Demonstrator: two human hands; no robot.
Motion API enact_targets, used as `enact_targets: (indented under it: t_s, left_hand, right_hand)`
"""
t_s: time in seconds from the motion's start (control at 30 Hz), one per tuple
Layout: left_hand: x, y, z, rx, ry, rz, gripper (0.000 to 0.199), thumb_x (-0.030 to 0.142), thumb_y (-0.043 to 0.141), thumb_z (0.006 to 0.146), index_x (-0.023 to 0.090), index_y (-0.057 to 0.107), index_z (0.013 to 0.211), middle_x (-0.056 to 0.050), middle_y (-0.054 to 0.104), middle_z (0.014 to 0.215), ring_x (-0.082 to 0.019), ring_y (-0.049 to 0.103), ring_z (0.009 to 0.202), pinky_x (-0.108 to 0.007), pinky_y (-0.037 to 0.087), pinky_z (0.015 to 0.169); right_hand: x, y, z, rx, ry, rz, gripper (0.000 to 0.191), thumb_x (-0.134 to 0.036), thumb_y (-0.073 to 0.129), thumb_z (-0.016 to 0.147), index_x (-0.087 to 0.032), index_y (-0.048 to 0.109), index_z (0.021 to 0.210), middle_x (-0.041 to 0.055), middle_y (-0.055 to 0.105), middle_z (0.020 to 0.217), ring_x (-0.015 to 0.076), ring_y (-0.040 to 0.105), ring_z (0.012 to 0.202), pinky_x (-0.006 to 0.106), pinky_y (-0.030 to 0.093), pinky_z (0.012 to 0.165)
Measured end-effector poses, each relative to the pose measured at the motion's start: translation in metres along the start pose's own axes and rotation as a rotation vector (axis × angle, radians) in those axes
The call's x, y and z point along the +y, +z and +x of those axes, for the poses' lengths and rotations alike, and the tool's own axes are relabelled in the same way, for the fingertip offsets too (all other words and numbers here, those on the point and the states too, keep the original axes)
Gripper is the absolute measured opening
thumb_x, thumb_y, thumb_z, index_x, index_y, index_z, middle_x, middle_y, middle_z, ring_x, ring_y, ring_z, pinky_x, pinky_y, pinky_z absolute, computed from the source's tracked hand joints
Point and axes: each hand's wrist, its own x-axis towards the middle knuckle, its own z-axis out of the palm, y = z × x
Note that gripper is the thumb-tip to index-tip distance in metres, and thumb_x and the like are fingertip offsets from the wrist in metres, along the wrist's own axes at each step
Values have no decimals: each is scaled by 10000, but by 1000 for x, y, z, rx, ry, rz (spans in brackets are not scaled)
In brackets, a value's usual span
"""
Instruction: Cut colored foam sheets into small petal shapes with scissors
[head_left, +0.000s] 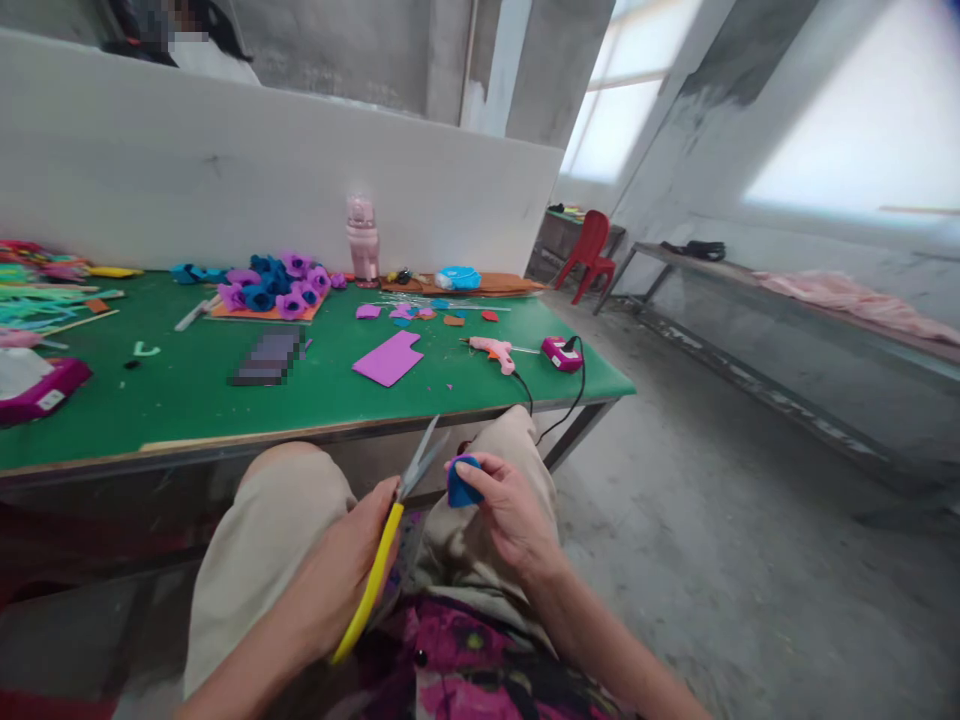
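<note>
My left hand (352,550) is closed round yellow-handled scissors (384,545). Their blades stand slightly apart, pointing up and away from me, with nothing between them. To their right, my right hand (511,505) pinches a small blue craft-foam piece (463,484) between thumb and fingers. A purple edge shows behind the blue one, so at least two layers seem stacked. Both hands are above my lap, just in front of the green table. On the tabletop ahead lies a purple foam sheet (388,360) with a notch cut from one corner.
A pink glue gun (493,352) and a magenta corded box (562,354) sit at the table's right, their cords hanging over the edge. Purple and blue foam flowers (274,285), a phone-like dark slab (270,356) and a pink tumbler (363,242) stand farther back.
</note>
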Motion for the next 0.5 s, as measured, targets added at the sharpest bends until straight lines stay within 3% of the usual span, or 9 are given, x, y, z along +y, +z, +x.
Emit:
enact_targets:
  t_s: [0.13,0.5]
  left_hand:
    - [4,-2,-7,-96,-27,169,454,218,349,881,205,347,1334,-127,590,1189,-246,600,1019,-369,452,886]
    - [17,1,-2,-208,-89,271,542,157,382,813,176,342,1354,-145,628,1134,-252,634,984,-328,467,840]
  right_hand:
    - [0,1,-2,-30,-24,16,212,-317,795,589,-163,720,714,1,677,670,96,546,596,211,413,593]
    - [1,0,-5,-46,-47,-44,221,-351,780,612,-159,699,686,-4,642,620,98,512,560,222,390,565]
